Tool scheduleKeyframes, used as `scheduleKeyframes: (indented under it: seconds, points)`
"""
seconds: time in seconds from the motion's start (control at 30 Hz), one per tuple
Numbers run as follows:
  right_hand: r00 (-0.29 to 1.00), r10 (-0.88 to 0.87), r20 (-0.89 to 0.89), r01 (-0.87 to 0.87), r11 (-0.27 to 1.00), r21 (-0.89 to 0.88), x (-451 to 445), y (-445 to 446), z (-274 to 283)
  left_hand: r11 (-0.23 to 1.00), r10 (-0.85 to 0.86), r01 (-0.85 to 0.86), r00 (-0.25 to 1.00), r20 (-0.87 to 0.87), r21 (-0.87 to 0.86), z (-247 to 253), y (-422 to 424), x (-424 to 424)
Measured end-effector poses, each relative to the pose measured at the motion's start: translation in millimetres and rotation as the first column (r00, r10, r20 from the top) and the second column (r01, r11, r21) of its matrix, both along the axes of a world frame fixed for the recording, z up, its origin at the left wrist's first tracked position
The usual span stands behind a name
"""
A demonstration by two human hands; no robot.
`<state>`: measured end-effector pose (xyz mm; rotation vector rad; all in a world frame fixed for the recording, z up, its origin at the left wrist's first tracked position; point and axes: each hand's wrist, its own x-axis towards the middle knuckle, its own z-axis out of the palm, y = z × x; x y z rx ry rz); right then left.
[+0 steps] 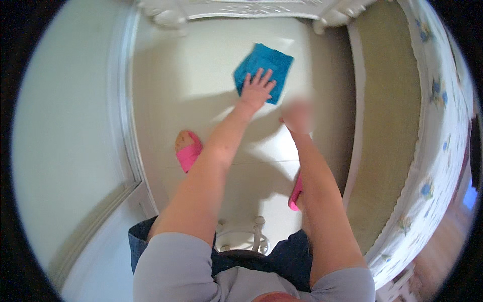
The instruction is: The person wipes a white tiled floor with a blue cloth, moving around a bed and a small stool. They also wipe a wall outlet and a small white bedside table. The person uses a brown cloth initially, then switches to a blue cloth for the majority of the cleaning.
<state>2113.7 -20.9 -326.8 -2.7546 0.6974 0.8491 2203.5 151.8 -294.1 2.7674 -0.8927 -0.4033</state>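
A blue cloth lies spread on the pale glossy floor. My left hand rests on its lower part, palm down with the fingers spread. To the right of the cloth, apart from it, is my right hand; it is blurred, so its fingers and anything in them cannot be made out. Both arms reach forward, casting shadows on the floor.
White carved furniture stands ahead. A bed with a floral cover runs along the right, a white panelled surface along the left. My feet wear pink slippers. A stool base with casters is behind them.
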Motion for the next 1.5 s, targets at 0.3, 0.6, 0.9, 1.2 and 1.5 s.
scheduleKeyframes:
  seconds: [0.3, 0.6, 0.9, 1.2, 1.5]
  points:
    - [0.998, -0.006, -0.055, -0.003, 0.987, -0.160, 12.3, 27.3, 24.1, 0.998, 0.061, -0.062, 0.997, -0.042, -0.010, -7.0, 45.7, -0.2]
    - [0.992, -0.035, -0.123, 0.011, 0.982, -0.187, 13.0, 24.5, 13.8, 0.976, 0.219, -0.219, 0.976, -0.013, 0.021, -22.9, 112.8, 21.3]
    - [0.967, 0.253, 0.019, -0.254, 0.967, 0.032, 22.9, 66.7, -30.4, 0.903, 0.396, -0.397, 0.917, 0.040, 0.167, -23.1, 167.6, 31.7]
    - [0.923, 0.371, 0.102, -0.385, 0.880, 0.278, 8.7, 12.1, -13.6, 0.628, 0.774, -0.771, 0.633, 0.020, 0.108, -24.4, 217.3, 23.6]
    - [0.928, 0.366, -0.070, -0.350, 0.921, 0.172, 16.9, 44.0, 40.5, 0.539, 0.831, -0.840, 0.541, 0.131, 0.055, -38.2, 228.9, 6.2]
